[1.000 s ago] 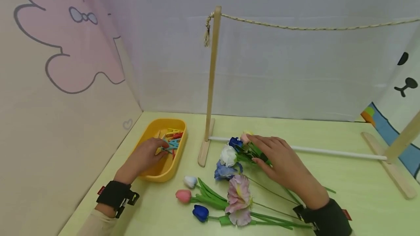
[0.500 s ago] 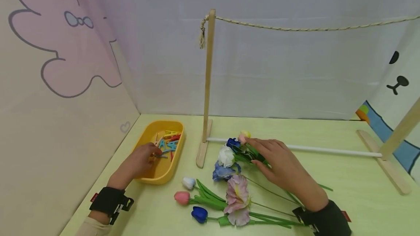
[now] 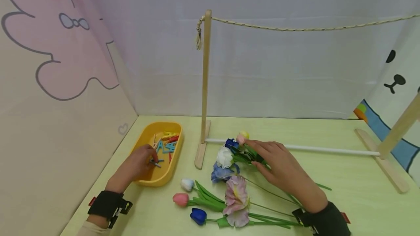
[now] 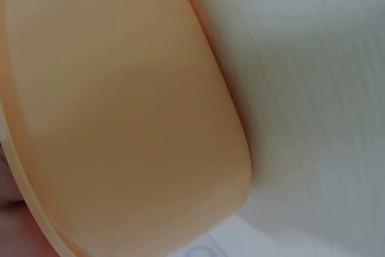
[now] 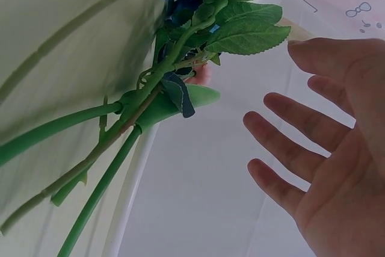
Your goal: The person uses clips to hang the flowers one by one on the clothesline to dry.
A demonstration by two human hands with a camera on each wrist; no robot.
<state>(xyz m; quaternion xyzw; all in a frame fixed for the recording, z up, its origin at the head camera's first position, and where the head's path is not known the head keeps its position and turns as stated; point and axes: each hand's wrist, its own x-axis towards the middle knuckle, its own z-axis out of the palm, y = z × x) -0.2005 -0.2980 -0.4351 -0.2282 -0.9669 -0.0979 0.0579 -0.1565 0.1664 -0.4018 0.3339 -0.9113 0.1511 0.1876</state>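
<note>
My left hand [image 3: 142, 159] reaches into a yellow plastic basket [image 3: 178, 148], fingers curled down. A grey-blue clothespin [image 3: 157, 164] is at its fingertips and appears pinched, though the fingers partly hide it. Several more clothespins [image 3: 167, 146], in light blue, red and yellow, lie farther back in the basket. The left wrist view is mostly the basket's outer wall [image 4: 138, 118]. My right hand [image 3: 280, 165] hovers with spread, relaxed fingers over artificial flowers; in the right wrist view, this hand [image 5: 331, 142] holds nothing, beside green stems and leaves [image 5: 249, 25].
On the table lie a white flower [image 3: 224, 157], a light-blue flower [image 3: 223, 173], a pink-purple flower [image 3: 237, 196] and pink [image 3: 181, 199], blue [image 3: 198, 216] and white [image 3: 187, 184] tulips. Behind them stands a wooden frame [image 3: 206, 79] with a rope [image 3: 282, 29] and a white rod [image 3: 328, 150].
My left hand has drawn slightly back towards the basket's near end, and the grey-blue clothespin has come with it, away from the others. The right hand stays over the flowers. The head view has shifted slightly.
</note>
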